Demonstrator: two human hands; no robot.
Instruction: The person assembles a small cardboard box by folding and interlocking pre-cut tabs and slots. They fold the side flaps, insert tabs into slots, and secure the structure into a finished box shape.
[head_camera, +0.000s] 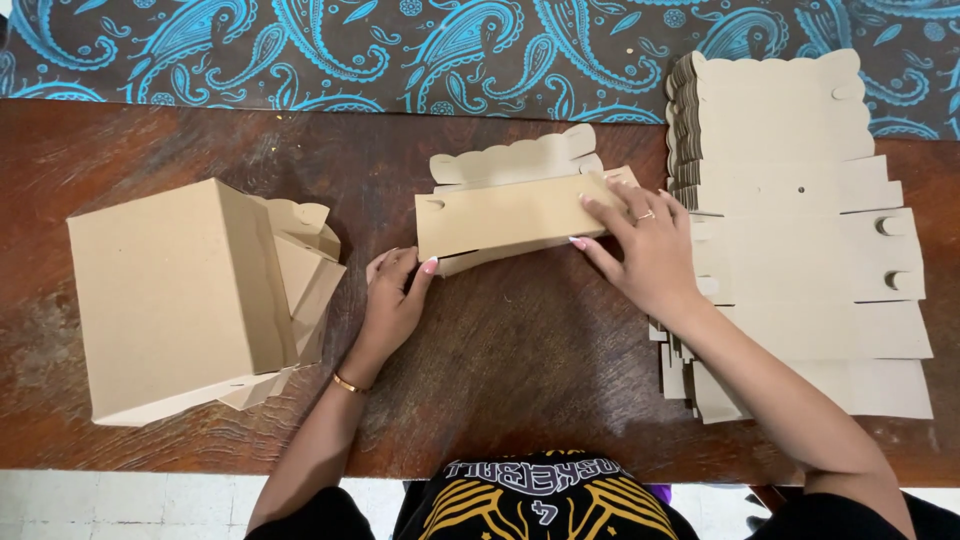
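Brown card is the stuff of everything here, laid on a dark wooden table (520, 380). At the middle, a flat blank (510, 210) is partly folded: one long panel is turned over toward the near side, and a scalloped flap shows behind it at the far edge. The right hand (640, 245) lies flat on the right end of that panel, fingers spread and pressing down. The left hand (395, 295) sits at the near left corner of the blank, fingers loosely curled, one fingertip touching the card's edge; it grips nothing that I can see.

To the left stands a made-up box (180, 295), closed, with more folded card tucked just beside it on its right, so at least one piece looks finished. To the right lies a stack (800, 230) of unfolded blanks, many sheets deep, reaching from the far edge almost to the near edge of the table. Judged from that, the work is at an early stage: one fold of the middle blank is down, its sides and flaps are not yet raised, and most of the pile is untouched. A blue paisley cloth (400, 50) runs along the far side.
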